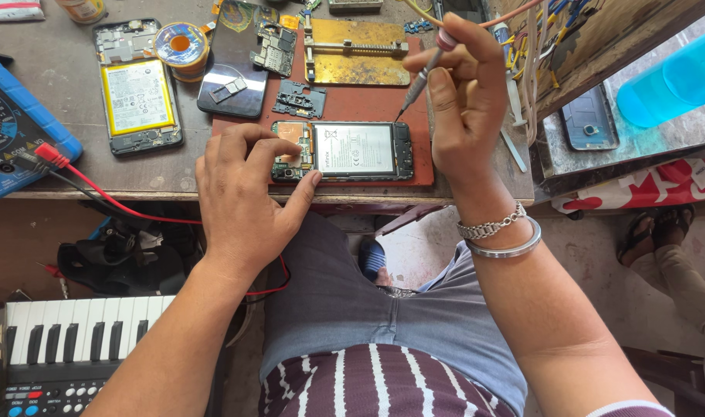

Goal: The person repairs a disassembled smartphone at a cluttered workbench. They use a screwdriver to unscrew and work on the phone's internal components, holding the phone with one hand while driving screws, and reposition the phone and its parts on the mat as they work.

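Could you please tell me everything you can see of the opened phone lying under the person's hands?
The opened phone lies flat, back cover off, on a red-brown mat near the desk's front edge. A large pale battery fills its middle, with circuit boards bared at both ends. The left hand steadies its left end, fingers on top and thumb at the near edge. The right hand holds a thin screwdriver whose tip points at its far right corner.

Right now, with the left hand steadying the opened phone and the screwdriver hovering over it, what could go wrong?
1. The opened phone lies near the table's front edge; a push from the left hand might slide it off.
2. The screwdriver in the right hand has its tip just above the phone's top edge; a slip could gouge the battery.
3. Loose small parts sit close by on the red mat and could get knocked.
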